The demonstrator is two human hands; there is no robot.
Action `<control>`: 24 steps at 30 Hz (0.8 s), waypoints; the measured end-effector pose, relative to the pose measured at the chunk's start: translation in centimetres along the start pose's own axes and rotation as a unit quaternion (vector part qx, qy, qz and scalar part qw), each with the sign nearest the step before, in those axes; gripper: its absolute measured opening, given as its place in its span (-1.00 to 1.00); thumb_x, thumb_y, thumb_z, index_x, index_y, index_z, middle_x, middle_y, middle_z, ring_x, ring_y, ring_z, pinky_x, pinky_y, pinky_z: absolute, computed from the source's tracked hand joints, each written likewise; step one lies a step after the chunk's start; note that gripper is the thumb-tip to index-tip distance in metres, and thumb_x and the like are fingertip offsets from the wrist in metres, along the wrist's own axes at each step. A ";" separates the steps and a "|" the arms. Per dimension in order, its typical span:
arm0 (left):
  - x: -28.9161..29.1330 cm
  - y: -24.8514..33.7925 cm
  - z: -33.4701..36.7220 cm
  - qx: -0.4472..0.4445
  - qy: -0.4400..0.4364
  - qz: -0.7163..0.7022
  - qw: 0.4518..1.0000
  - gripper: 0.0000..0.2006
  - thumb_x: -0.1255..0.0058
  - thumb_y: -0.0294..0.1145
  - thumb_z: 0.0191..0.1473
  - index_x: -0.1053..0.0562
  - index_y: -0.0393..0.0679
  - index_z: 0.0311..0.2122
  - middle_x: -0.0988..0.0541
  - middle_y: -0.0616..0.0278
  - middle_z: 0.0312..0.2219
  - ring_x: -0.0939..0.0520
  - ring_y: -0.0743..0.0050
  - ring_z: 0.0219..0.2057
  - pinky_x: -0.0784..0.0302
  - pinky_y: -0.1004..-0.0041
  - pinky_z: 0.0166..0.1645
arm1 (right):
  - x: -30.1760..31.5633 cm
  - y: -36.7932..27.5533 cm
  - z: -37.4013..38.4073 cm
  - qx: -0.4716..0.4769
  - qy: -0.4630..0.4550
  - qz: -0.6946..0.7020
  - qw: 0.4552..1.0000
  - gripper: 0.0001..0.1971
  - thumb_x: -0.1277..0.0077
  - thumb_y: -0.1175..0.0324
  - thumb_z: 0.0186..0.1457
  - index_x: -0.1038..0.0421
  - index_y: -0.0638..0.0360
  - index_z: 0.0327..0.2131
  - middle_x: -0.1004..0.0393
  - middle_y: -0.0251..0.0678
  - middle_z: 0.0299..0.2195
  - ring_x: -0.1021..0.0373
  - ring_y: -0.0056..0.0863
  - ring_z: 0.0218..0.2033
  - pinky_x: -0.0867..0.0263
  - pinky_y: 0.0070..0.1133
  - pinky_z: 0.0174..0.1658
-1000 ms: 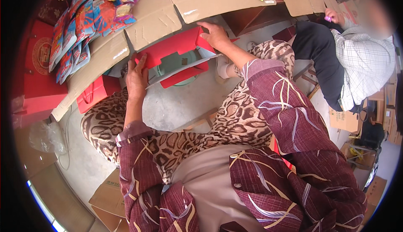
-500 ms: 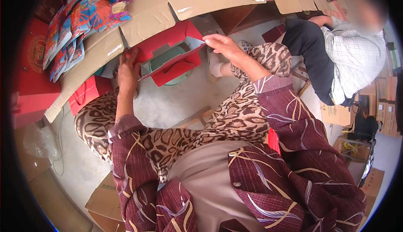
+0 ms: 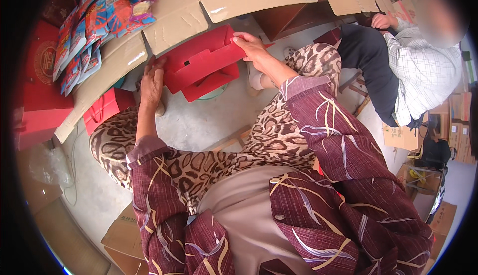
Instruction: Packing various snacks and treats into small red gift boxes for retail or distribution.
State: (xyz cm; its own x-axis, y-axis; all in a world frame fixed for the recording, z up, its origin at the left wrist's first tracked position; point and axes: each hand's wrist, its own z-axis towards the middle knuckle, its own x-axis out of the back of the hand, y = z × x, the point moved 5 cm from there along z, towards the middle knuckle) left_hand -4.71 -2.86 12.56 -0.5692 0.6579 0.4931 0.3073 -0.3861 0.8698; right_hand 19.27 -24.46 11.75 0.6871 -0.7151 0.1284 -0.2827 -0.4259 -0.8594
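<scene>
A red cardboard box (image 3: 204,66) with folded flaps is held out in front of me, below the near edge of the cardboard-covered table. Its left end is gripped by my left hand (image 3: 151,83), with the fingers bent at the edge. My right hand (image 3: 253,48) pinches the upper right corner, thumb and fingers closed on the card. A wide red panel with a small dark square hole faces up, and another red flap (image 3: 211,83) hangs below it. Part of a green round basin (image 3: 213,94) shows beneath the box.
Red-blue packets (image 3: 94,26) and small wrapped snacks (image 3: 142,8) lie on the cardboard-topped table (image 3: 174,26). A red gift box (image 3: 42,75) stands at far left, a red bag (image 3: 107,108) below the table edge. At right sits another person (image 3: 423,70), near brown cartons (image 3: 460,125).
The box's near panel has swung up, covering the opening through which the basin showed. My right hand has shifted slightly left with its corner. The other person's hand has risen a little.
</scene>
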 end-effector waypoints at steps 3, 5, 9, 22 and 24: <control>0.0 -0.6 0.2 0.023 0.006 -0.001 1.000 -0.57 -0.01 -0.11 0.09 -0.47 0.04 0.07 -0.24 -0.06 0.20 -0.37 -0.01 0.16 -0.35 0.24 0.17 | -0.3 -0.2 0.1 0.002 0.003 0.001 1.000 -0.59 -0.04 0.08 0.17 -0.37 -0.09 0.07 -0.46 -0.50 -0.04 -0.33 -0.56 0.01 -0.25 -0.29 -0.03; -0.3 -0.3 0.1 -0.026 0.026 0.151 0.988 -0.57 -0.08 -0.16 0.07 -0.46 0.07 0.08 -0.22 -0.07 0.21 -0.37 0.00 0.16 -0.38 0.28 0.14 | -0.4 -0.2 0.3 0.004 0.002 0.009 1.000 -0.56 -0.06 0.10 0.16 -0.35 -0.10 0.09 -0.46 -0.49 -0.03 -0.34 -0.55 0.01 -0.25 -0.28 -0.03; -1.5 -0.1 -0.5 -0.031 0.048 0.115 0.992 -0.56 -0.12 -0.26 0.06 -0.45 0.07 0.10 -0.20 -0.07 0.23 -0.41 0.04 0.13 -0.41 0.28 0.09 | -0.7 0.6 1.2 0.054 0.004 0.027 0.998 -0.52 -0.08 0.29 0.12 -0.32 0.02 0.13 -0.48 -0.40 -0.07 -0.38 -0.56 -0.08 -0.30 -0.44 -0.09; -2.6 0.2 -0.7 0.011 0.049 0.281 0.958 -0.44 -0.11 -0.46 -0.05 -0.38 0.17 0.13 -0.16 -0.01 0.25 -0.37 -0.15 0.12 -0.43 0.19 0.09 | -2.6 0.9 2.8 0.082 0.078 -0.277 0.954 -0.19 -0.18 0.46 -0.07 -0.06 0.02 0.28 -0.37 -0.08 0.09 -0.34 -0.28 0.09 -0.26 -0.51 0.11; -3.4 0.3 -0.9 0.032 0.034 0.324 0.945 -0.40 -0.12 -0.46 -0.05 -0.34 0.19 0.16 -0.15 0.02 0.25 -0.35 -0.19 0.13 -0.43 0.17 0.09 | -3.0 1.0 2.9 0.078 0.073 -0.278 0.955 -0.17 -0.20 0.42 -0.08 -0.03 0.01 0.29 -0.34 -0.07 0.11 -0.31 -0.26 0.12 -0.24 -0.49 0.13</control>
State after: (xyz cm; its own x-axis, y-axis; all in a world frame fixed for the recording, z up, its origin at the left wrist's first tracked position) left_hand -3.36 -5.78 11.13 -0.2928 0.2519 0.9224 0.6533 -0.6517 0.3854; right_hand 18.85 -21.13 9.12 0.5980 -0.4779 0.6434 0.2085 -0.6824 -0.7006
